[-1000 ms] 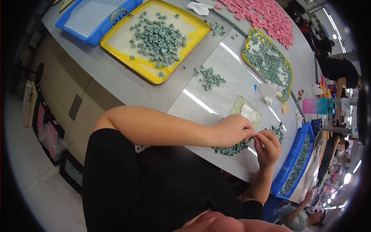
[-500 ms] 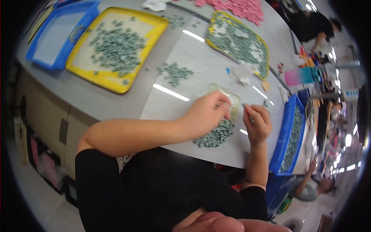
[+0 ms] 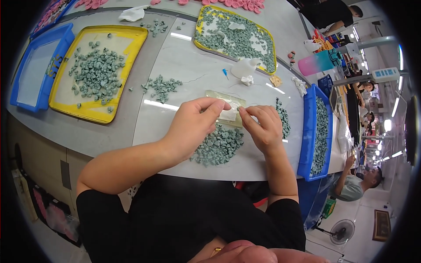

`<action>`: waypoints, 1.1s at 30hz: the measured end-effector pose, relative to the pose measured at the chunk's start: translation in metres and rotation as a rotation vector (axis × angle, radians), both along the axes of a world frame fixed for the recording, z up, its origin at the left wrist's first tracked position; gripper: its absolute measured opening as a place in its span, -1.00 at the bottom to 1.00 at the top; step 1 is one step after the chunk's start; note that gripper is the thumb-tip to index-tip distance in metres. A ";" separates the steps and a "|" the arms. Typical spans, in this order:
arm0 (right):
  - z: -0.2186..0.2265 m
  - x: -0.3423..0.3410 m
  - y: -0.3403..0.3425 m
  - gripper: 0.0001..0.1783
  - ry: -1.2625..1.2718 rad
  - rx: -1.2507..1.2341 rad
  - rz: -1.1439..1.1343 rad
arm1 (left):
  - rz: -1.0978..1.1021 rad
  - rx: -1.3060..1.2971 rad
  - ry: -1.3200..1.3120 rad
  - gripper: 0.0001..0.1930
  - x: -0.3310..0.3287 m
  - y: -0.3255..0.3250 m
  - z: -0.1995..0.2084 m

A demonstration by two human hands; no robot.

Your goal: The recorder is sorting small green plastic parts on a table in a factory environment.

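My left hand [image 3: 195,120] is closed, thumb and forefinger pinched together over a pale greenish flat pad [image 3: 212,94]; what lies between the fingertips is too small to make out. Across the pad from it, my right hand [image 3: 265,127] pinches a tiny dark-green piece [image 3: 238,108] between thumb and fingertips. A white patch [image 3: 229,115] shows on the pad between the hands. Just below, partly covered by my left hand, lies a heap of small grey-green pieces [image 3: 219,147]. A smaller pile of similar pieces [image 3: 283,118] sits right of my right hand.
At left stand a yellow-rimmed tray [image 3: 127,74] of green pieces and a blue tray [image 3: 26,103]. Another yellow-rimmed tray [image 3: 274,55] is at the back. A blue bin [image 3: 309,144] stands right. A white bottle [image 3: 244,68] and blue-tipped needle [image 3: 225,73] lie beyond the pad.
The whole view has shifted, with the table's things now farther left. My left hand has turned, its thumb and forefinger now pinched toward my right hand, whose fingertips have come over the pad.
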State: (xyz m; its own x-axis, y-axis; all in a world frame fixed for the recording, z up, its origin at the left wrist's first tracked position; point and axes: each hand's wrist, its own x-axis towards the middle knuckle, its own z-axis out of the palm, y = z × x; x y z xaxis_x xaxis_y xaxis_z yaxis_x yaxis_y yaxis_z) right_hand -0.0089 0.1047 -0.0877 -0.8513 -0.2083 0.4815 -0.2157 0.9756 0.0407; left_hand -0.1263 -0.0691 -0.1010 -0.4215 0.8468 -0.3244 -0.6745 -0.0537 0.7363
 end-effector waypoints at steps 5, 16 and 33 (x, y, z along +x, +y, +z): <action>0.001 -0.002 -0.004 -0.74 -0.021 -0.004 0.013 | 0.054 0.046 -0.036 -0.76 0.000 0.001 -0.001; -0.007 0.007 -0.003 -0.93 -0.175 -1.484 -0.289 | 0.047 0.038 0.020 -0.77 0.003 0.011 0.001; -0.005 0.025 0.013 -0.77 0.027 -0.793 -0.099 | -0.210 -0.010 -0.282 -0.76 0.029 0.045 -0.006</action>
